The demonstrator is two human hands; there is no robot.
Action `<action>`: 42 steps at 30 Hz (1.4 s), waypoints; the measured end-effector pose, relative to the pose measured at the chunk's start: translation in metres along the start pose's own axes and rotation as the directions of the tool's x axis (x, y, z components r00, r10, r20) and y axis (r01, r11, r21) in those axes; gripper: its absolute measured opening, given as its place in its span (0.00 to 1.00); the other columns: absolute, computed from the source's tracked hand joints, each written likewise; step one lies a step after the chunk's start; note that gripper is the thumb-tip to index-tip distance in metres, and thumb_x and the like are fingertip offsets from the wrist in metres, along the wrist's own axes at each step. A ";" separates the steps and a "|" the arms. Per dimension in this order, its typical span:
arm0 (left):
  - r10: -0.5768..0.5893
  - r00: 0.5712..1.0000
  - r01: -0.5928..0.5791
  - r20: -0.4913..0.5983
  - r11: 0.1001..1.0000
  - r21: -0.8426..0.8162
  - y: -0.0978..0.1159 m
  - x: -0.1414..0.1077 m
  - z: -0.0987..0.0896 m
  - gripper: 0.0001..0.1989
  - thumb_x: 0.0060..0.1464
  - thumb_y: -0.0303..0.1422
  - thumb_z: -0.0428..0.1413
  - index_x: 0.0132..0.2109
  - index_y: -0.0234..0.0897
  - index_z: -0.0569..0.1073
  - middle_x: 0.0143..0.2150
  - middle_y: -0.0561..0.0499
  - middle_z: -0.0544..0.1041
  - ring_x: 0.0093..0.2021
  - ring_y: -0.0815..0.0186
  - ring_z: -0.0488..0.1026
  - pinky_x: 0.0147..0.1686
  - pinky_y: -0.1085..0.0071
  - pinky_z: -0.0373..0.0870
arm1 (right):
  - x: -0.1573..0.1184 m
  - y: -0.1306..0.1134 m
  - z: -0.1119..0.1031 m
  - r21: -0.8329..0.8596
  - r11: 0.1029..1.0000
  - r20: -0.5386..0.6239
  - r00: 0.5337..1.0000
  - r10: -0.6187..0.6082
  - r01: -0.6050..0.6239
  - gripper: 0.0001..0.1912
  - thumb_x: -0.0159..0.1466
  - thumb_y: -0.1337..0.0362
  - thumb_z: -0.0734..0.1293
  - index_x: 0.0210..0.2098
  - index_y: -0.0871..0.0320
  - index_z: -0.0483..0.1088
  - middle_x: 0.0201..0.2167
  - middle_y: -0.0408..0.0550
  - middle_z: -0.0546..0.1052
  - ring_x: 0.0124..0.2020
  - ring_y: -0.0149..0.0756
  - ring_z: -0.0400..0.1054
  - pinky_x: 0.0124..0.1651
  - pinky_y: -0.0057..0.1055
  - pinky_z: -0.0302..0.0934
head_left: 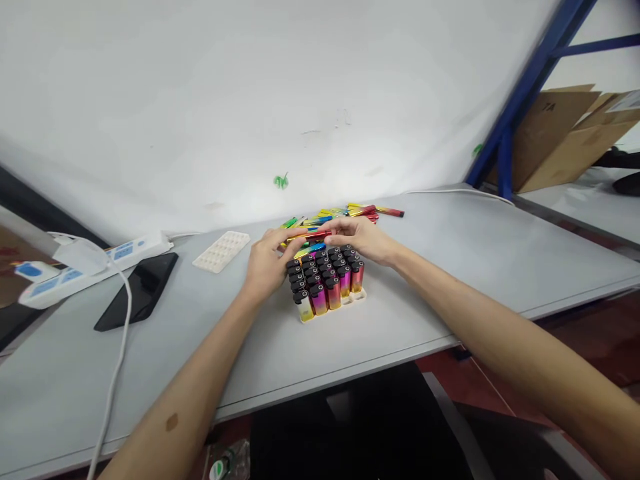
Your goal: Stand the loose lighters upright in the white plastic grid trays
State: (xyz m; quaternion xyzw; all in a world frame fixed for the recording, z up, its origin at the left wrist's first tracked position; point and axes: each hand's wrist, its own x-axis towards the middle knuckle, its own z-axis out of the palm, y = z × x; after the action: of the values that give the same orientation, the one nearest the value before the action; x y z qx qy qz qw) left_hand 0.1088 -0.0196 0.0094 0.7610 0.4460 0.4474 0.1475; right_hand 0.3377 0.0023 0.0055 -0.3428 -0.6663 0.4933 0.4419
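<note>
Head view: left hand (267, 262) and right hand (361, 239) pinch either end of a red-yellow lighter (311, 236), held between them. Tray (353, 301) of upright lighters (320, 300) just below the hands. Carton (555, 127), well past right hand, probably reads "7A".

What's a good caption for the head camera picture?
Both hands hold a shiny red object near lighters in a tray.

White wall (200, 100), blue frame (527, 93), grey tabletop (465, 247), red floor (483, 383).
</note>
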 end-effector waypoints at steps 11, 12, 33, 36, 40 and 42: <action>0.050 0.931 -0.192 0.363 0.910 0.368 -0.029 -0.010 -0.008 0.18 0.60 0.32 0.54 0.54 0.46 0.79 0.55 0.46 0.76 0.55 0.53 0.67 0.57 0.54 0.69 | -0.003 -0.002 -0.020 0.587 0.810 -0.261 0.943 0.206 -0.015 0.14 0.64 0.50 0.72 0.36 0.53 0.69 0.40 0.46 0.81 0.47 0.38 0.76 0.51 0.39 0.72; 0.037 0.920 -0.197 0.389 0.903 0.381 -0.030 -0.011 -0.008 0.19 0.59 0.32 0.54 0.56 0.46 0.79 0.55 0.46 0.76 0.54 0.53 0.66 0.57 0.54 0.69 | -0.004 -0.002 -0.023 0.603 0.798 -0.271 0.940 0.207 -0.002 0.16 0.64 0.48 0.72 0.35 0.53 0.68 0.40 0.46 0.81 0.46 0.38 0.77 0.50 0.39 0.73; -0.064 0.951 -0.093 0.303 0.874 0.476 -0.035 -0.014 -0.019 0.19 0.54 0.27 0.53 0.52 0.41 0.78 0.52 0.44 0.75 0.54 0.51 0.67 0.55 0.53 0.69 | -0.014 -0.004 -0.019 0.299 0.945 -0.353 0.905 0.238 -0.132 0.30 0.68 0.36 0.58 0.34 0.57 0.71 0.18 0.34 0.50 0.17 0.25 0.39 0.19 0.24 0.36; -0.087 0.952 -0.060 0.293 0.887 0.459 -0.034 -0.015 -0.019 0.18 0.53 0.27 0.54 0.51 0.42 0.78 0.51 0.44 0.75 0.54 0.51 0.67 0.55 0.54 0.68 | -0.015 -0.006 -0.018 0.320 0.933 -0.302 0.916 0.265 -0.165 0.32 0.68 0.34 0.56 0.30 0.56 0.69 0.16 0.33 0.48 0.16 0.25 0.35 0.19 0.26 0.34; -0.121 0.952 -0.018 0.281 0.895 0.446 -0.031 -0.015 -0.018 0.17 0.53 0.27 0.55 0.49 0.41 0.78 0.52 0.44 0.75 0.55 0.51 0.67 0.57 0.55 0.67 | -0.016 -0.009 -0.015 0.329 0.925 -0.255 0.925 0.281 -0.190 0.31 0.68 0.35 0.57 0.29 0.56 0.69 0.15 0.33 0.48 0.16 0.25 0.35 0.19 0.26 0.34; -0.138 0.951 -0.003 0.278 0.893 0.450 -0.029 -0.015 -0.018 0.17 0.53 0.27 0.55 0.49 0.40 0.78 0.52 0.44 0.75 0.55 0.51 0.67 0.57 0.55 0.67 | -0.017 -0.009 -0.014 0.348 0.918 -0.245 0.927 0.284 -0.189 0.29 0.68 0.37 0.58 0.31 0.57 0.69 0.16 0.33 0.49 0.16 0.25 0.37 0.18 0.25 0.36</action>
State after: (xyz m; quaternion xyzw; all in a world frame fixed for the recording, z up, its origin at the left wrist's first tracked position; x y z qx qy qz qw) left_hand 0.0750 -0.0181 -0.0067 0.8177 0.5349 0.2061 0.0518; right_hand 0.3566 -0.0104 0.0118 -0.4146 -0.4590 0.5884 0.5208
